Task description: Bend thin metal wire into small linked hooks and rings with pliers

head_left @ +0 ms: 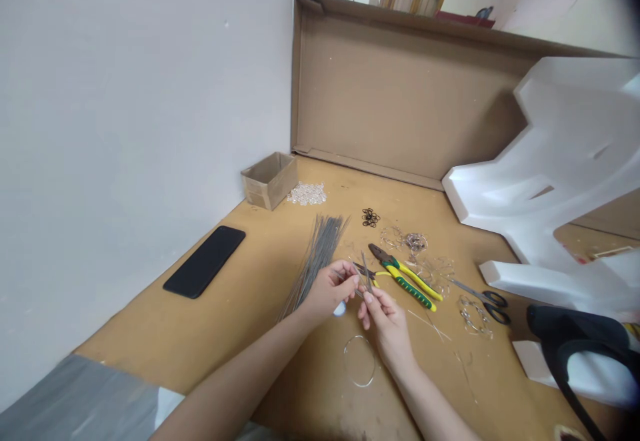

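Note:
My left hand (327, 289) and my right hand (387, 324) meet above the table, fingertips close together. Both are closed in a pinch on thin grey wires (367, 273), whose ends stick up between them; how many each holds is hard to make out. Beside my left hand lies a fanned bundle of straight grey wires (320, 249). Just beyond my fingers are pliers with yellow-green handles (407, 279) and a smaller yellow-handled tool (383, 273), partly hidden. A thin wire ring (360, 361) lies on the table below my hands.
Right of the hands are scissors (493, 306), a coil of wire loops (473, 317) and loose wire pieces. Farther back are black rings (371, 217), small clear pieces (307, 193) and a box (270, 182). A phone (205, 262) lies left; white foam (560, 141) stands right.

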Tool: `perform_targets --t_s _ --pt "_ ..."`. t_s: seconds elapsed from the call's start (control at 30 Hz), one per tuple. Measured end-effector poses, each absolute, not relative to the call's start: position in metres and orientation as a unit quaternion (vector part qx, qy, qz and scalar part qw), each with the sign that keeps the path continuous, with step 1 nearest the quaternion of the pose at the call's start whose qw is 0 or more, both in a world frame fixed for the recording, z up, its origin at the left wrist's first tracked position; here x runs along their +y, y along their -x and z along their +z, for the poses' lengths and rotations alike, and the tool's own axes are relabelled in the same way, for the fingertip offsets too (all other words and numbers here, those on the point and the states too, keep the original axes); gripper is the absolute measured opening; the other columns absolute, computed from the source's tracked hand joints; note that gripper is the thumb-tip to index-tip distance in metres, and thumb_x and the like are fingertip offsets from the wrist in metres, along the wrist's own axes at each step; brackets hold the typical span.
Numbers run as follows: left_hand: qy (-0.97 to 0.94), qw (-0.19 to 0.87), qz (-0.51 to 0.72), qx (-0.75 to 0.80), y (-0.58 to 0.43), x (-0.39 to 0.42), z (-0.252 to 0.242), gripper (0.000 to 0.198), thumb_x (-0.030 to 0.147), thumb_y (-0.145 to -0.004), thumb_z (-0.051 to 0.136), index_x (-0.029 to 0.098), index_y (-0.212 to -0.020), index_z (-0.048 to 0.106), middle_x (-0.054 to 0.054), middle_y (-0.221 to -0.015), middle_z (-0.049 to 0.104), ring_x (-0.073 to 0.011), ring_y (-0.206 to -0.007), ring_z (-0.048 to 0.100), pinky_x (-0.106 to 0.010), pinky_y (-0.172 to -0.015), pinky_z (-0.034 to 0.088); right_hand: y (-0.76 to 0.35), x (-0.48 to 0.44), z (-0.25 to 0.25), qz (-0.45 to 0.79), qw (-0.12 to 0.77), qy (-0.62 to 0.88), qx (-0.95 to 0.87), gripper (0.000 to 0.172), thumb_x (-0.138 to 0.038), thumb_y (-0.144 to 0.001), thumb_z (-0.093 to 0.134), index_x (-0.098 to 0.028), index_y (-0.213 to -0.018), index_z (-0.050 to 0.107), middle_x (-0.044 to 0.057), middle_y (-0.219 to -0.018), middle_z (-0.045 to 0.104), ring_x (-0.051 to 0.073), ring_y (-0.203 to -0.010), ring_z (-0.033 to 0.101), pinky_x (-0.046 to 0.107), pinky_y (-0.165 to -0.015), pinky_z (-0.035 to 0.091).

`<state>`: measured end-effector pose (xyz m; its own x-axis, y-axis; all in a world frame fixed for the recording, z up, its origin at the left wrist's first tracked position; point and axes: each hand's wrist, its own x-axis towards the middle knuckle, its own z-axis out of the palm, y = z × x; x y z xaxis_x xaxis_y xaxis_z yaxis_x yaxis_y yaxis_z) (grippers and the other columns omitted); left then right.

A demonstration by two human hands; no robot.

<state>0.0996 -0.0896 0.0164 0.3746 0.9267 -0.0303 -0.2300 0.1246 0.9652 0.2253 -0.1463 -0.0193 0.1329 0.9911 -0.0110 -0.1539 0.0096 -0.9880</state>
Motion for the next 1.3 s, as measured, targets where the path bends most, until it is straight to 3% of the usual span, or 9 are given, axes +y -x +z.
perform_targets --t_s 0.17,0.43,0.73,1.0,1.13,1.3 --pt "-0.493 0.667 0.442 0.343 -0.1001 -0.0898 0.0164 0.018 0.029 -0.068 0.061 0.015 -0.069 0.049 0.005 -0.054 0.051 -0.0053 -0.045 0.044 -0.017 -0.045 0.035 -0.2250 -0.1467 -0.0177 0.502 0.563 0.490 -0.436 0.020 -0.035 -0.082 0.054 -0.018 -0.083 0.063 -0.003 -0.056 0.057 0.007 -0.042 0.041 0.023 -0.050 0.033" --pt "-0.480 0.678 0.438 0.344 -0.1007 -0.0907 0.0181 0.018 0.030 -0.068 0.059 0.015 -0.073 0.050 0.003 -0.057 0.053 -0.0058 -0.045 0.046 -0.017 -0.042 0.036 -0.2236 -0.1473 -0.0130 0.507 0.556 0.484 -0.446 0.029 -0.037 -0.084 0.051 -0.017 -0.064 0.060 -0.003 -0.055 0.055 0.007 -0.044 0.040 0.024 -0.056 0.035" --pt "-0.476 0.685 0.439 0.334 -0.0979 -0.0907 0.0154 0.017 0.028 -0.070 0.058 0.014 -0.078 0.053 0.003 -0.058 0.053 -0.0054 -0.046 0.047 -0.016 -0.043 0.035 -0.2235 -0.1471 -0.0115 0.511 0.548 0.483 -0.453 0.029 -0.039 -0.085 0.049 -0.018 -0.068 0.060 -0.003 -0.052 0.051 0.009 -0.044 0.040 0.024 -0.053 0.032" --pt "-0.475 0.680 0.440 0.344 -0.1007 -0.0899 0.0143 0.030 0.041 -0.068 0.062 0.016 -0.071 0.046 0.006 -0.052 0.050 -0.0038 -0.038 0.041 -0.016 -0.038 0.031 -0.2231 -0.1483 -0.0118 0.534 0.527 0.482 -0.452 0.034 -0.041 -0.084 0.050 -0.017 -0.061 0.058 -0.003 -0.050 0.050 0.008 -0.041 0.038 0.023 -0.049 0.029" --pt "-0.490 0.655 0.455 0.351 -0.1011 -0.0908 0.0123 0.027 0.039 -0.071 0.059 0.017 -0.070 0.045 0.008 -0.046 0.043 -0.0041 -0.038 0.039 -0.016 -0.039 0.030 -0.2206 -0.1490 -0.0136 0.548 0.533 0.476 -0.433 0.031 -0.041 -0.083 0.050 -0.017 -0.064 0.058 -0.003 -0.052 0.052 0.007 -0.040 0.037 0.023 -0.048 0.030" --pt "-0.481 0.651 0.480 0.339 -0.1022 -0.0922 0.0151 0.023 0.035 -0.071 0.059 0.017 -0.073 0.044 0.007 -0.056 0.048 -0.0032 -0.040 0.041 -0.016 -0.041 0.032 -0.2195 -0.1492 -0.0151 0.548 0.542 0.470 -0.430 0.032 -0.042 -0.083 0.050 -0.017 -0.063 0.057 -0.003 -0.051 0.052 0.007 -0.040 0.038 0.023 -0.048 0.031"
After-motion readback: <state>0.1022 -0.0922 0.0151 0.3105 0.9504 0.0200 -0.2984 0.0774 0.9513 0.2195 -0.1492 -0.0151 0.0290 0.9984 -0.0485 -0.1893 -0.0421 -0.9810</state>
